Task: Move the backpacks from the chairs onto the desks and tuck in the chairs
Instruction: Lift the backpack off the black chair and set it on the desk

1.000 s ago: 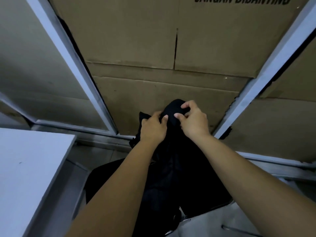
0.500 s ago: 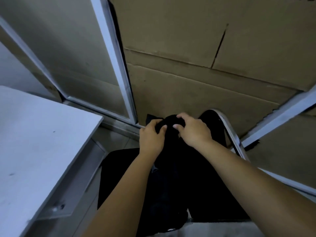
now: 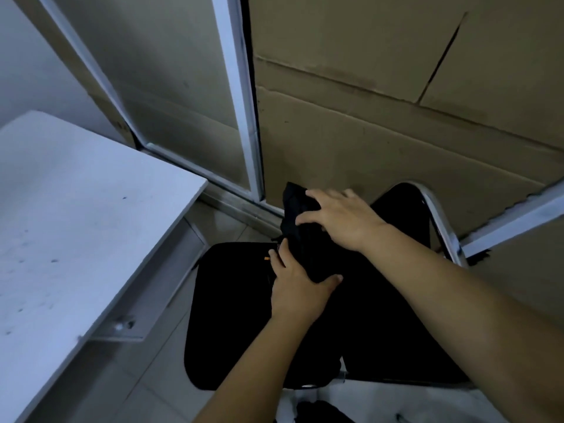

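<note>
A black backpack (image 3: 305, 239) stands upright on a black chair seat (image 3: 229, 315). The chair's chrome frame (image 3: 439, 218) curves up at the right, against the cardboard. My left hand (image 3: 297, 288) grips the backpack's near left side, thumb across its front and fingers behind it. My right hand (image 3: 338, 218) rests on top of the backpack with its fingers spread and fairly straight; its thumb is hidden. The white desk (image 3: 76, 224) lies to the left, its corner close to the chair.
Large cardboard sheets (image 3: 381, 123) and white metal frame bars (image 3: 241, 96) stand right behind the chair. A metal bracket (image 3: 122, 326) sits under the desk edge. Tiled floor (image 3: 225, 221) shows between desk and chair. A dark object (image 3: 320, 412) lies at the bottom edge.
My view has swung left and down, bringing more of the desk and chair seat into sight. My left hand slid down from the backpack's top to its side; my right hand flattened over the top.
</note>
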